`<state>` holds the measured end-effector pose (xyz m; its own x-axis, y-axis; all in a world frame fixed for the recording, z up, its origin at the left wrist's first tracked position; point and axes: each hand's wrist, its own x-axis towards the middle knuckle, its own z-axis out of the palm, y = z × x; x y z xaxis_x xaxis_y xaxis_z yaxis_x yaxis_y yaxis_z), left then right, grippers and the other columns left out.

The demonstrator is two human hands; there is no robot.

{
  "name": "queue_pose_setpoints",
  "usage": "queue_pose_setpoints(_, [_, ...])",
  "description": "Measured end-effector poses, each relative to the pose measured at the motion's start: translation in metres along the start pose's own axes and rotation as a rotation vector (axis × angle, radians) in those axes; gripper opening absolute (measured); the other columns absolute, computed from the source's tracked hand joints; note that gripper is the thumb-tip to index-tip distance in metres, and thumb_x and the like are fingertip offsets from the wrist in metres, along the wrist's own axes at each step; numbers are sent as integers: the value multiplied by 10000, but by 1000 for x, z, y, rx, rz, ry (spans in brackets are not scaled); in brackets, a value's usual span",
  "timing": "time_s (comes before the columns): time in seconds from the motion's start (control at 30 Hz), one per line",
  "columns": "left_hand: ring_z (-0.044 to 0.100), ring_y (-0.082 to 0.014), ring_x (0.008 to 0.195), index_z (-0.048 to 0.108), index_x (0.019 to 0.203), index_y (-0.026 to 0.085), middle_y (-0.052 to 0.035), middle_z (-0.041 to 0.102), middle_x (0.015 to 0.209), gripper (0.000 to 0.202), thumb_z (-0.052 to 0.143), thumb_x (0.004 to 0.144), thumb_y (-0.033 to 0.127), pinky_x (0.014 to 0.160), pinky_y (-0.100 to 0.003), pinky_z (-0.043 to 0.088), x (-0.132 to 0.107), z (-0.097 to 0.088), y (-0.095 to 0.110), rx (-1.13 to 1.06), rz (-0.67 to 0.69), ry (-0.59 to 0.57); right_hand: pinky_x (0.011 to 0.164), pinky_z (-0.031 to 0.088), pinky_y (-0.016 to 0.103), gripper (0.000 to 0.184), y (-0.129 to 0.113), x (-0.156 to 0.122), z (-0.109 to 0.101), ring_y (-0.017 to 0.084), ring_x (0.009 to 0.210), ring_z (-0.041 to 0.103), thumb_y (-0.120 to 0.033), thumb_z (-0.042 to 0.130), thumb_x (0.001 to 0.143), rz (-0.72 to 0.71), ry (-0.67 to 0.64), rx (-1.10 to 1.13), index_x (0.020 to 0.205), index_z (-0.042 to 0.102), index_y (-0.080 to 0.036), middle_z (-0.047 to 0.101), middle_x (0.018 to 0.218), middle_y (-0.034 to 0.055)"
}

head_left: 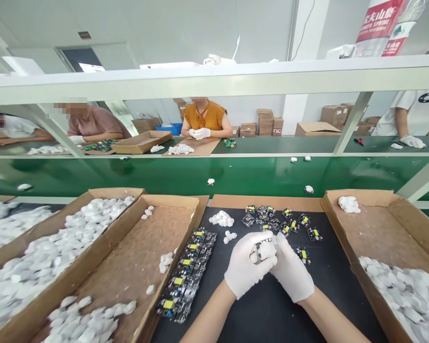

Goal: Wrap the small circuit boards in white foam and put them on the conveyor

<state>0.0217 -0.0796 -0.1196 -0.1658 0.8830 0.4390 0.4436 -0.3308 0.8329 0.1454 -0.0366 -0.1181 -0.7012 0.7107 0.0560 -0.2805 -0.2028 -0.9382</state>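
Both my hands wear white gloves and meet above the black mat [250, 317]. My left hand [242, 269] is closed round a small circuit board [259, 247], which has a white lump [268, 250] on its face. The fingers of my right hand [293, 275] are pressed together against the board's right side; their tips are partly hidden. Just beyond them lie several loose circuit boards [286, 227] with yellow parts. To the left is a strip of joined boards [186, 274], near two small heaps of white lumps [221, 218].
Cardboard trays with white lumps stand on the left [178, 202] and right [382, 228]. Beyond runs a green conveyor belt [164, 174] carrying a few boards with white lumps. A shelf beam [214, 88] crosses overhead. Several co-workers sit or stand across the belt.
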Motion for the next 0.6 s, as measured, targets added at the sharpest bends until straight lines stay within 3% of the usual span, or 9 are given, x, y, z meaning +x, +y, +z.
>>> queue_pose_setpoints(0.2, [630,-221,923,645,1039,215,-55,671,1010,435,712,612,164,839,-372,513,2,-2,-1,77,98,-19,693,431,313,270,-6,-3,1,170,734,533,-430,655,745,101,-78,207,699,649,-164,608,745,40])
queue_pose_setpoints(0.33, [627,-219,972,612,1060,194,-69,654,1063,432,708,639,200,878,-366,511,-1,1,-1,-62,2,-31,732,420,313,253,-5,-3,-2,169,730,523,-412,639,755,57,-91,203,693,661,-168,608,728,35])
queue_pose_setpoints(0.47, [628,-225,974,614,1034,172,-81,649,1055,426,713,620,179,879,-363,512,-2,3,1,-162,-71,-55,833,406,331,247,2,-1,-6,176,774,521,-386,619,761,54,-33,154,622,644,-184,598,736,29])
queue_pose_setpoints(0.6, [618,-227,982,642,1019,188,-75,647,1054,428,717,602,131,893,-368,496,-1,0,2,-149,-36,-89,834,415,345,267,5,0,-8,184,802,517,-463,622,736,69,74,214,631,624,-219,567,727,8])
